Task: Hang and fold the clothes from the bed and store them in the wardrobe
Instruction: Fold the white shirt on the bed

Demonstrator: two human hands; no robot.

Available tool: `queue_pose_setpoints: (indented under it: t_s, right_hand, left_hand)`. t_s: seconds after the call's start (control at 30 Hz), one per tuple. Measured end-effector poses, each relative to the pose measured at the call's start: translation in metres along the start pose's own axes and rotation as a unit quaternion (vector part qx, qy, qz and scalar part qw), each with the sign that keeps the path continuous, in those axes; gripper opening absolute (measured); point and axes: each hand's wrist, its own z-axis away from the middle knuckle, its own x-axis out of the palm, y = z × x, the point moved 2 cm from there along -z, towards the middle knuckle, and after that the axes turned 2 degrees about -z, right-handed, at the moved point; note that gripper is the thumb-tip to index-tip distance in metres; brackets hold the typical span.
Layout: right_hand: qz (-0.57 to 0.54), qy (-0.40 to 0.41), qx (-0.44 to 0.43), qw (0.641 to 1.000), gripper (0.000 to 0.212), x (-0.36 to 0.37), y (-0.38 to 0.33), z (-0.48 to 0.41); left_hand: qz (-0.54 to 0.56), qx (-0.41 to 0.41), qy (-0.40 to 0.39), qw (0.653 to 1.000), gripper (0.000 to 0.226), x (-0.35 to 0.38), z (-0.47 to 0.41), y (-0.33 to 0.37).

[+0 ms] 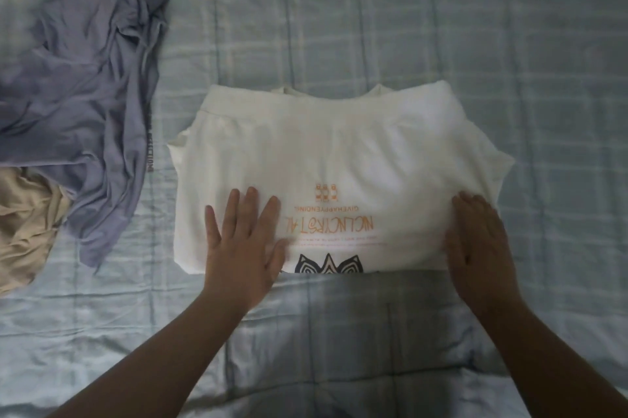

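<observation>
Clothes are partly done: white T-shirt (316,159) lies folded mid-bed under my flat palms, left hand (243,247) and right hand (475,247) pressing, gripping nothing. I judge the lavender garment (88,77) and beige garment (23,227) still need folding; wardrobe unseen.

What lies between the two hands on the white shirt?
In the head view, only the white shirt's printed front lies between the left hand and right hand: orange lettering and a dark pattern, nothing else.
</observation>
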Motion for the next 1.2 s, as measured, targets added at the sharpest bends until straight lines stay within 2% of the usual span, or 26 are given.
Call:
queue_pose_setpoints:
  t_s: [0.1,0.17,0.27,0.33,0.4,0.47,0.67,0.73,0.87,0.97,1.03,1.1,1.2]
  right_hand:
    - [-0.046,0.101,0.078,0.991,0.04,-0.021,0.003,0.001]
    - [-0.071,0.125,0.168,0.975,0.036,-0.029,0.01,0.001]
    - [-0.122,0.082,0.343,0.928,0.031,-0.031,0.026,0.001]
    - [-0.138,0.034,0.384,0.912,0.027,-0.029,0.031,0.003]
    - [-0.151,0.005,0.384,0.911,0.028,-0.026,0.03,0.006]
    - [-0.159,-0.008,0.384,0.91,0.032,-0.024,0.029,0.01]
    - [-0.201,-0.009,0.379,0.903,0.037,-0.029,0.03,0.017]
    - [-0.204,-0.017,0.37,0.906,0.036,-0.031,0.03,0.017]
    - [-0.22,-0.019,0.357,0.908,0.036,-0.03,0.029,0.017]
    - [-0.221,-0.012,0.34,0.914,0.037,-0.026,0.031,0.017]
    - [-0.252,-0.007,0.346,0.904,0.031,-0.026,0.033,0.016]
    - [-0.28,-0.001,0.36,0.89,0.026,-0.027,0.032,0.015]
    - [-0.318,0.001,0.366,0.875,0.032,-0.031,0.022,0.017]
  left_hand:
    - [0.076,0.072,0.044,0.994,0.053,-0.021,-0.023,0.046]
    - [0.114,0.13,0.052,0.984,0.047,-0.033,-0.049,0.087]
    - [0.178,0.143,0.032,0.973,0.041,-0.049,-0.091,0.154]
    - [0.23,0.103,-0.013,0.968,0.036,-0.055,-0.12,0.196]
    - [0.251,0.073,-0.054,0.964,0.027,-0.055,-0.148,0.235]
    - [0.209,0.072,-0.08,0.972,0.031,-0.052,-0.172,0.269]
    - [0.123,-0.013,-0.091,0.988,0.093,-0.032,-0.193,0.32]
    - [0.119,-0.055,-0.083,0.988,0.104,-0.028,-0.196,0.331]
    - [0.114,-0.084,-0.057,0.988,0.098,-0.023,-0.198,0.349]
    - [0.115,-0.097,-0.055,0.987,0.083,-0.018,-0.199,0.355]
    - [0.115,-0.106,-0.054,0.986,0.07,-0.018,-0.204,0.354]
    - [0.143,-0.113,-0.065,0.981,0.065,-0.02,-0.207,0.351]
    - [0.245,-0.117,-0.097,0.958,0.066,-0.035,-0.206,0.334]
